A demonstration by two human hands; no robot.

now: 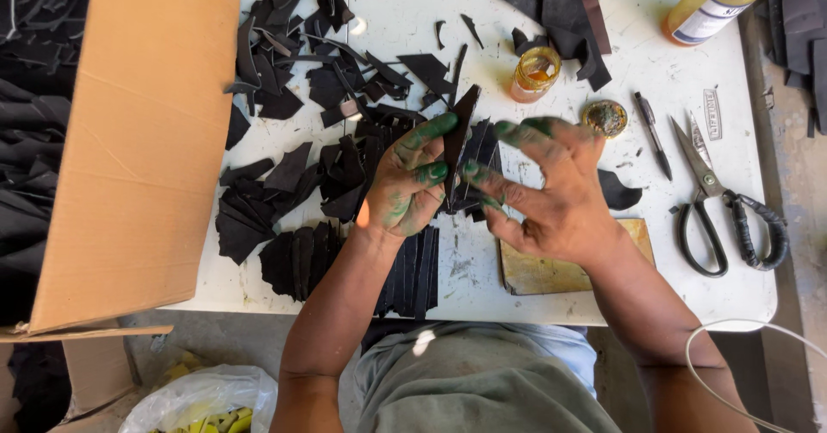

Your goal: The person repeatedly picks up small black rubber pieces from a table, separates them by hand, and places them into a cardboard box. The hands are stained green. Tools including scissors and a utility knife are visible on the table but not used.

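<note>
Black leather piece (458,140), narrow and pointed, stands almost upright at the centre of the frame, and I hold it between my two hands above the white table (413,19). My left hand (412,181) grasps it from the left side, with the fingers curled around its edge; the fingertips are stained green. My right hand (551,193) comes from the right, its green-stained fingers (479,174) touching the lower part of the same piece, so both hands are closed on it and not released.

Under and behind my hands lie many black scraps (301,80), spread over the upper left and middle of the table. A neater row of cut strips (412,271) lies at the lower edge, just under my left wrist. Below my right hand I see a yellowish wooden board (543,274), partly covered by the hand.

In the upper middle stands a small open jar (534,73) with orange liquid, and its round lid (605,118) lies near, to the right. A dark pen (652,133) lies beside the lid. Large scissors (719,205) with black wrapped handles rest at the right side of the table. A yellow bottle (717,2) lies in the upper right corner. A big cardboard box (138,140) fills the left side of the frame, and a plastic bag (202,398) is on the floor in the lower left.
</note>
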